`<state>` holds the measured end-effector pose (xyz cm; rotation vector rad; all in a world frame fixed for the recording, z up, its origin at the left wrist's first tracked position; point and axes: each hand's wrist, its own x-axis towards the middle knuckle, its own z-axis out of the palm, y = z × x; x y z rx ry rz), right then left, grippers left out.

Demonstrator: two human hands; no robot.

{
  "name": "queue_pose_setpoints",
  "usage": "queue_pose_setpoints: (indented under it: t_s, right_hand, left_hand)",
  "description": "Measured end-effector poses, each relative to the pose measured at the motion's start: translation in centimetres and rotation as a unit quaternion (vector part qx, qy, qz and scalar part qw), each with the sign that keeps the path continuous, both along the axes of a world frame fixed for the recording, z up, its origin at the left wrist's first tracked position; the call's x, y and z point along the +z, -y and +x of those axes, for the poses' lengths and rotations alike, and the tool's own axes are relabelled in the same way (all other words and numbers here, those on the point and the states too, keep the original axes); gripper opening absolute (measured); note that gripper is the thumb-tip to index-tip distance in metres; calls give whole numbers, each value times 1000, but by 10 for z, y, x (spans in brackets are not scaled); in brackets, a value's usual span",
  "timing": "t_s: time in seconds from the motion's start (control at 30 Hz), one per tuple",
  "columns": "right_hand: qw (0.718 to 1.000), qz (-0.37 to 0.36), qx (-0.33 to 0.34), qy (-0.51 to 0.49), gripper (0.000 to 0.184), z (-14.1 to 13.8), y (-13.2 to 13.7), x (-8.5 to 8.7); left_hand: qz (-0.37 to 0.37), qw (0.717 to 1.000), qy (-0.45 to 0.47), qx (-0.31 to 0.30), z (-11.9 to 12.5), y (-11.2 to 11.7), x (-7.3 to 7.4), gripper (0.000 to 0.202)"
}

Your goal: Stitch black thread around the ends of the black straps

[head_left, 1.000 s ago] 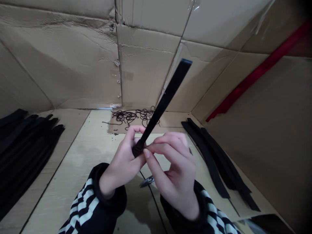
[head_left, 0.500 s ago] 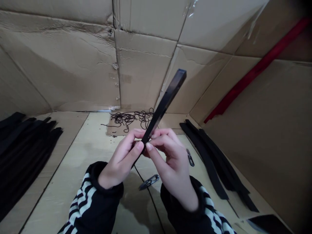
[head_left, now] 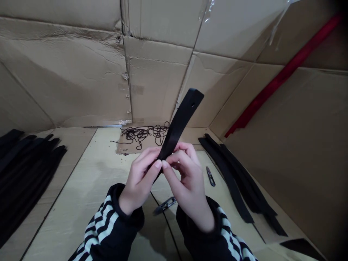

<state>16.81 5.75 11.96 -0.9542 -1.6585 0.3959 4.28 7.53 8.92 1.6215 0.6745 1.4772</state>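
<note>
A flat black strip (head_left: 176, 125) with a small hole near its upper end slants up from between my two hands. My left hand (head_left: 143, 174) grips it from the left, thumb laid on its lower part. From the right, my right hand (head_left: 185, 177) pinches the same spot, its thumb tip close to the left thumb. The strip's lower end is mostly hidden by my fingers. Below the hands a pair of thread snips (head_left: 165, 206) lies on the surface, partly covered near the right wrist. A second pair of snips (head_left: 210, 176) rests to the right.
Many black strips (head_left: 29, 170) are piled at the left. A few more strips (head_left: 231, 174) lie along the right side. Tangled dark cord (head_left: 141, 134) sits on cardboard at the back. Cardboard walls (head_left: 160, 76) enclose the surface, and a red band (head_left: 282, 76) runs up the right wall.
The black strip has turned from edge-on to show its broad face and the hole. Its upper end sits slightly lower. Both hands still hold it at nearly the same place.
</note>
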Motion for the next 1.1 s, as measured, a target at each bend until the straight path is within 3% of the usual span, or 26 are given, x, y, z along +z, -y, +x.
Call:
queue_pose_setpoints:
  t_s: [0.1, 0.2, 0.3, 0.33, 0.37, 0.4, 0.5, 0.63, 0.9, 1.1]
  right_hand:
    - [999, -14, 31, -2, 6, 4, 1, -2]
    - [998, -38, 49, 7, 20, 26, -1, -14]
    - [986, -88, -78, 116, 18, 71, -10, -40]
    - [956, -143, -152, 208, 21, 89, -13, -51]
    - [900, -204, -211, 323, 24, 107, -16, -63]
    - [871, -235, -238, 360, 24, 124, -17, -74]
    - [813, -283, -302, 411, 27, 163, -16, -105]
    - [765, -322, -319, 458, 24, 184, -8, -129]
    - [732, -346, -361, 463, 30, 191, -9, -140]
    - [741, -358, -369, 432, 29, 196, -7, -142]
  left_hand:
    - [-21, 1000, -1, 9, -2, 1, 1, 25]
    - [-91, 994, 58, -14, -5, 1, -1, 28]
    - [-110, 989, 94, -23, -7, 1, -1, 28]
    - [-111, 989, 99, -22, -7, 1, 0, 27]
    - [-113, 988, 104, -20, -7, 1, 0, 27]
    - [-117, 987, 106, -18, -7, 1, 1, 27]
    - [-132, 986, 102, -6, -6, 2, 3, 27]
    - [-138, 987, 86, -2, -7, 3, 4, 24]
    - [-180, 978, 107, 12, -11, 10, 7, 20]
    - [-173, 980, 102, 12, -13, 12, 9, 19]
